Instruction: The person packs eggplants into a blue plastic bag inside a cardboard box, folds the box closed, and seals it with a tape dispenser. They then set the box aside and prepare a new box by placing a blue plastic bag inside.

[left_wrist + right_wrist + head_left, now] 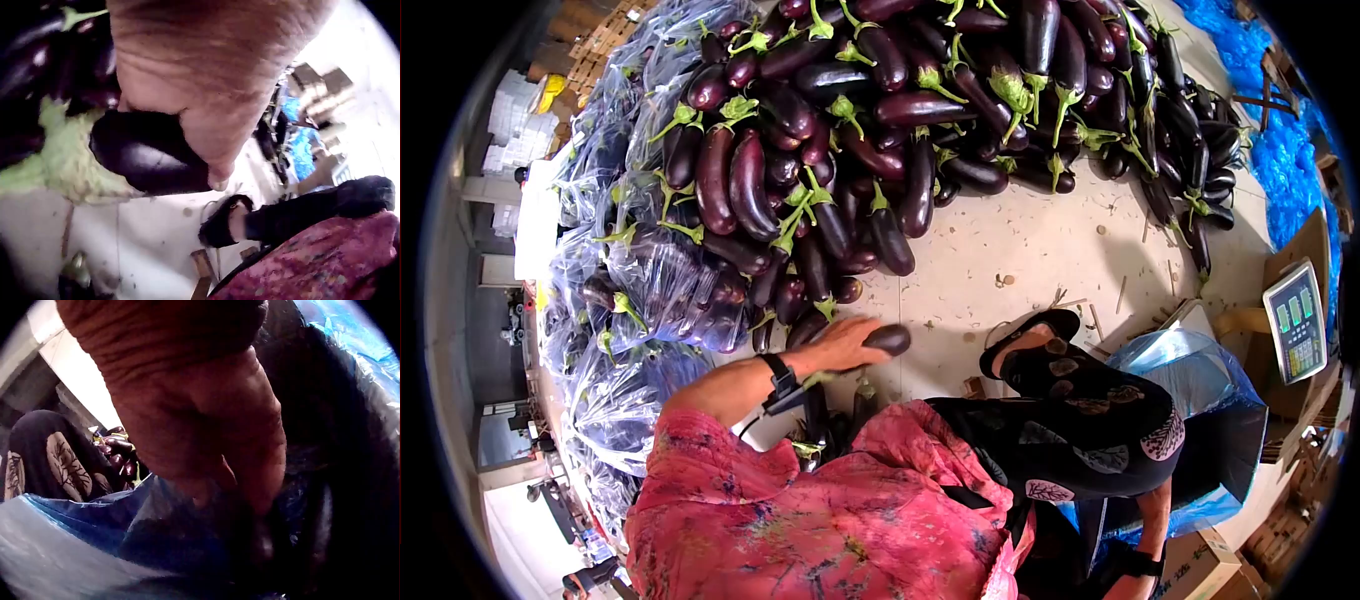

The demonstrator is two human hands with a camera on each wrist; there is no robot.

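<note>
My left hand (pixel 847 345) grips an eggplant (pixel 888 340) over the floor, by the near edge of a large eggplant pile (pixel 830 190). In the left wrist view, thumb and fingers wrap around the dark body of this eggplant (pixel 150 162), its green cap pointing left. My right hand (pixel 212 431) reaches down inside a box lined with blue plastic (pixel 156 531). Deep shadow covers its fingertips, and I cannot tell whether they hold the dark, glossy shape below them. Beside it, a long dark shape (pixel 322 519) with a sheen lies in the liner.
Clear plastic bags of eggplants (pixel 670 290) line the left side. A digital scale (pixel 1295 320) stands at the right, near blue plastic sheeting (pixel 1290 150). My sandalled foot (pixel 1030 340) is on the floor. A few eggplants (pixel 865 400) lie close to my body.
</note>
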